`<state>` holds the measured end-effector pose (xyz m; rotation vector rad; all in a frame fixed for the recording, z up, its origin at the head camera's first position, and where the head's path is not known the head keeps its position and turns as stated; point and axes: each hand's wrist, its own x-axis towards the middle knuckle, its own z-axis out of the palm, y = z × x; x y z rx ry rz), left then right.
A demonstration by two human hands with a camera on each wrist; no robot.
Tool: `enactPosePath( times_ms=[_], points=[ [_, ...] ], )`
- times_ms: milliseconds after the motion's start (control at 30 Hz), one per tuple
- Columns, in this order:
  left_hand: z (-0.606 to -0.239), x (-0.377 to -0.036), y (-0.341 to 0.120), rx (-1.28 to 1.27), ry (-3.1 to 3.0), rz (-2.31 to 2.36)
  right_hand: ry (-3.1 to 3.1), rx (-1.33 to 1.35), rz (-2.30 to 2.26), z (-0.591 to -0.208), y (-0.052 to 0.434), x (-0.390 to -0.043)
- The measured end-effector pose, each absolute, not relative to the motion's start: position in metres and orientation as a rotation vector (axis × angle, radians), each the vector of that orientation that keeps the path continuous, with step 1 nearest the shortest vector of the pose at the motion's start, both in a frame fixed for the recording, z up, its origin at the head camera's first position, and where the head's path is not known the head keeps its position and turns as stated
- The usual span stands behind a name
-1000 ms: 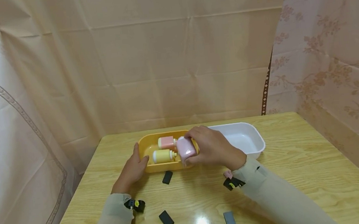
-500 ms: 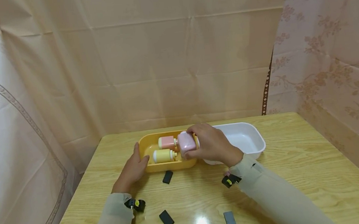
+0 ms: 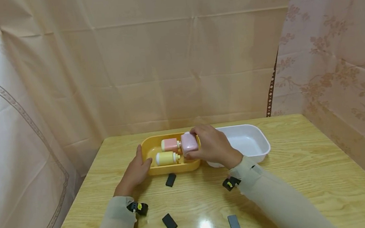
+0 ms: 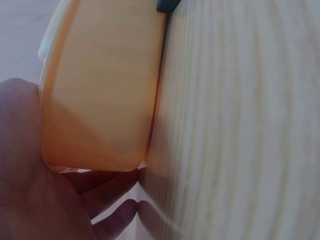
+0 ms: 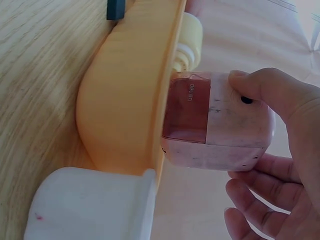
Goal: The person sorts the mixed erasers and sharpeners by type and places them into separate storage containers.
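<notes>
Right hand [image 3: 213, 147] grips a pink squarish container [image 3: 189, 144] between thumb and curled fingers, holding it at the right end of the yellow tray [image 3: 151, 170]. The right wrist view alone shows the container's translucent reddish section bearing small pale lettering [image 5: 190, 92], too small to read with certainty, and a dark dot beside the thumb; its lower edge touches the tray's rim.

Left hand [image 3: 135, 171] lies with fingers straight against the tray's left end; the left wrist view shows fingers [image 4: 107, 181] under the tray's outer wall on the tabletop [image 3: 306, 161].

Head view only: a pink bottle [image 3: 169, 144] and a yellow bottle [image 3: 166, 158] lie on their sides inside the tray; a white tub [image 3: 255, 154] stands just right of the tray; dark flat blocks [image 3: 170, 179] lie scattered nearer the person.
</notes>
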<state>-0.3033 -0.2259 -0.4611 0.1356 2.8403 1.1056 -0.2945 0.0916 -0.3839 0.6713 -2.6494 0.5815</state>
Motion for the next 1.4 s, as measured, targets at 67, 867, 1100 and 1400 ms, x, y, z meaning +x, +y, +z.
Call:
enactPosePath(
  times_ms=[67,867,1100,1400],
  points=[
    [-0.461,-0.303,-0.226,0.14,2.843,1.102,-2.661,0.658,0.575,-0.386,0.091,-0.295],
    [-0.461,-0.303,-0.225,0.153,2.878,1.067,-2.728,0.606,0.558,-0.406,0.09,-0.307],
    [-0.461,-0.303,-0.225,0.149,2.873,1.057,-2.73,0.601,0.57,-0.408,0.089,-0.307],
    [-0.462,-0.304,-0.225,0.148,2.865,1.064,-2.765,0.576,0.546,-0.412,0.087,-0.307]
  ],
)
